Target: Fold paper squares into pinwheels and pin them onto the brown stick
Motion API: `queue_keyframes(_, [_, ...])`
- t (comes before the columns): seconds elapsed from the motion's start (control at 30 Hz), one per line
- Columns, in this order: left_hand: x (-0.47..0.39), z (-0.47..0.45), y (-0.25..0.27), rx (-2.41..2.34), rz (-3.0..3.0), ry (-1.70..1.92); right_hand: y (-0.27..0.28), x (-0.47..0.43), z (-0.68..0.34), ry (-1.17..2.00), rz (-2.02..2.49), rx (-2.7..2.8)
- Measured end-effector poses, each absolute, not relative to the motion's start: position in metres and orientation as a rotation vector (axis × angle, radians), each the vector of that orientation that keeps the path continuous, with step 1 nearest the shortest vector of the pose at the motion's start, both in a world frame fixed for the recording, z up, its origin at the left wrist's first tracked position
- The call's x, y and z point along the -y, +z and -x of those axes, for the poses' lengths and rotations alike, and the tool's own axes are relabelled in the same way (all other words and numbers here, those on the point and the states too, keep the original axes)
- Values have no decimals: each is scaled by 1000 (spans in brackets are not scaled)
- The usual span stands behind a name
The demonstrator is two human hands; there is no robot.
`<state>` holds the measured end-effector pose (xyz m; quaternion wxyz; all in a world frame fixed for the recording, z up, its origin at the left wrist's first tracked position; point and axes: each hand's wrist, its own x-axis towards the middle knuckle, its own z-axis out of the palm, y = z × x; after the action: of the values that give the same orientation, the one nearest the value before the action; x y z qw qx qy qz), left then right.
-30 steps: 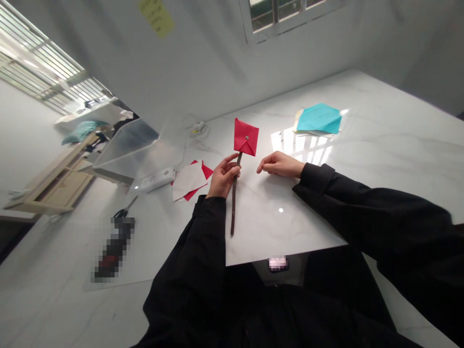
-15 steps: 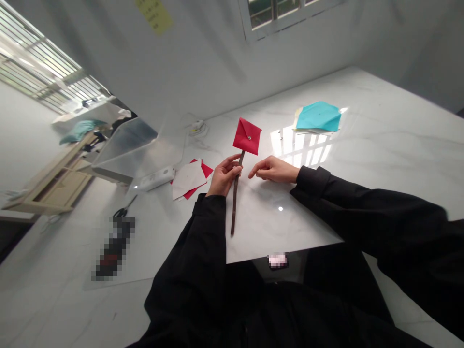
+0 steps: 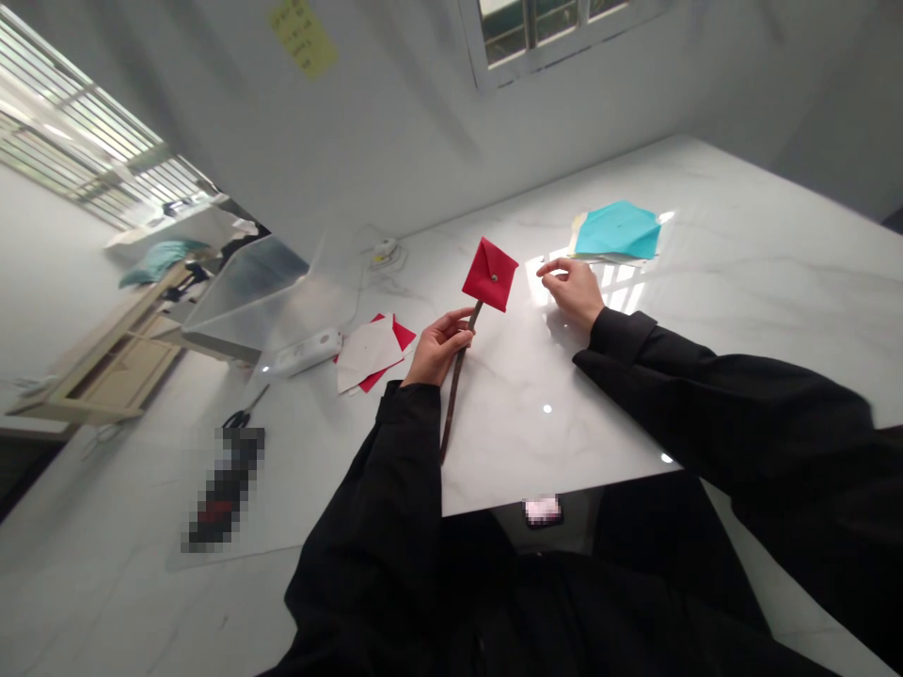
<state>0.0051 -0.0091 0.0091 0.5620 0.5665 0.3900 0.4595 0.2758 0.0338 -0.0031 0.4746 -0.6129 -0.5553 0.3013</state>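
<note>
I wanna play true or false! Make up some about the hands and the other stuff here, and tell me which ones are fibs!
1. The left hand holds a brown stick. True.
2. The right hand holds the scissors. False: the scissors lie over on the left.
3. A red folded square is at the stick's top end. True.
4. The blue sheet is on the left. False: it's on the right.
5. A yellow note is up on the wall. True.

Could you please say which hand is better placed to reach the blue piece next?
Probably the right hand: it lies nearer the blue piece and holds nothing visible, while the left hand grips the dark strip below the red pouch.
</note>
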Motion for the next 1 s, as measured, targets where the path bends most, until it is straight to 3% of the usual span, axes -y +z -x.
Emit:
queue_keyframes(0.47, [8,-1,8,-942,-1346,1065,3,-24,-270,637,1453,1562])
queue_keyframes(0.77, [12,-1,10,-957,-1404,963,16,-21,-279,402,1485,1715])
queue_keyframes(1.0, [11,-1,10,-959,-1363,1021,5,-31,-282,494,1581,1923])
